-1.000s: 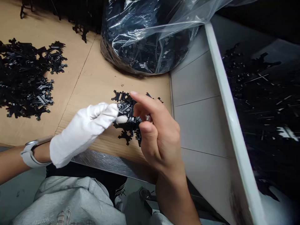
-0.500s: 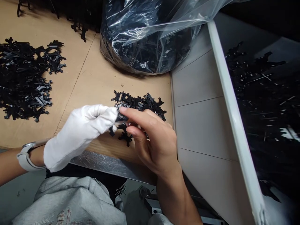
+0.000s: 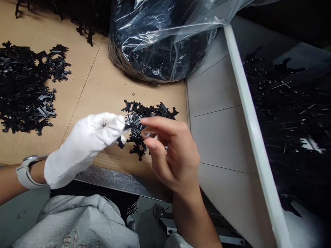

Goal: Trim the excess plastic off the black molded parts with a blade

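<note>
In the head view my left hand (image 3: 89, 144), in a white glove, is closed in a pinch on a black plastic part (image 3: 129, 126), mostly hidden by the glove. My bare right hand (image 3: 174, 151) is just right of it, with the index finger stretched toward the part and the thumb below. A small shiny piece (image 3: 156, 136) shows between its thumb and curled fingers; its kind is unclear. Beneath both hands lies a small pile of black plastic parts (image 3: 138, 148) on the tan tabletop (image 3: 90, 93).
A larger heap of similar black parts (image 3: 23, 86) lies at the left. A clear plastic bag (image 3: 160, 51) full of dark parts stands at the back. On the right, a grey-white panel (image 3: 219, 131) rises beside the table, with more black parts (image 3: 289, 100) beyond it. A metal edge (image 3: 116, 181) runs along the front.
My right hand has drawn back a little to the right, its index fingertip moving away from the glove. My left hand has shifted slightly left, still pinching the black part.
</note>
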